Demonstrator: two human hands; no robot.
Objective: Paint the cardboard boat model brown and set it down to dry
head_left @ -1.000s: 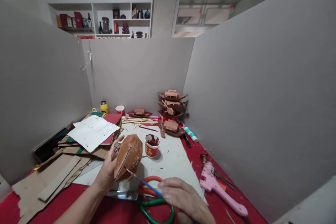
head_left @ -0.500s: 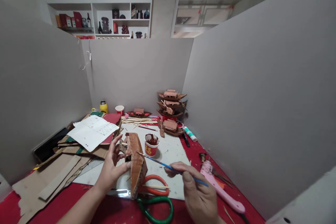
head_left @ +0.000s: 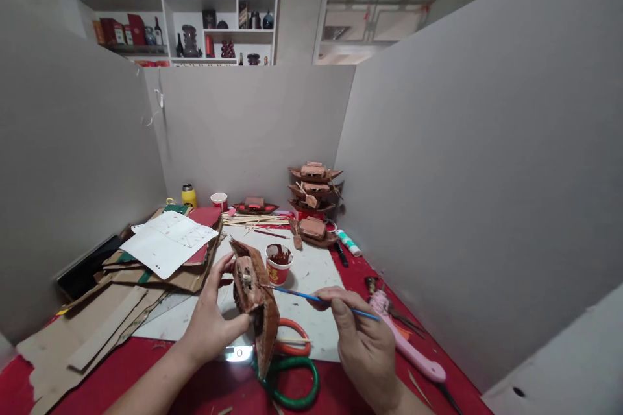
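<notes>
A brown cardboard model boat (head_left: pixel 268 311) is tilted up on its side in my left hand (head_left: pixel 219 314), the thumb and fingers closed around its cabin. My right hand (head_left: pixel 363 337) pinches a slim blue paintbrush (head_left: pixel 309 296), whose tip meets the side of the boat. Just behind the boat stands a red and white paper cup (head_left: pixel 279 266), its inside smeared with dark brown paint. Scissors with an orange and a green handle (head_left: pixel 311 389) lie beneath the boat, partly covered by it.
Finished-looking model boats (head_left: pixel 314 189) are stacked at the back right, with another boat (head_left: pixel 311 230) in front. Cardboard sheets (head_left: pixel 111 318) and a white drawing (head_left: pixel 168 240) fill the left. A pink-handled tool (head_left: pixel 418 360) lies right. Grey partitions (head_left: pixel 253 123) enclose the table.
My left hand has turned the boat so its cabin and open top face me more. The brush stays against the boat in my right hand, which has shifted slightly left.
</notes>
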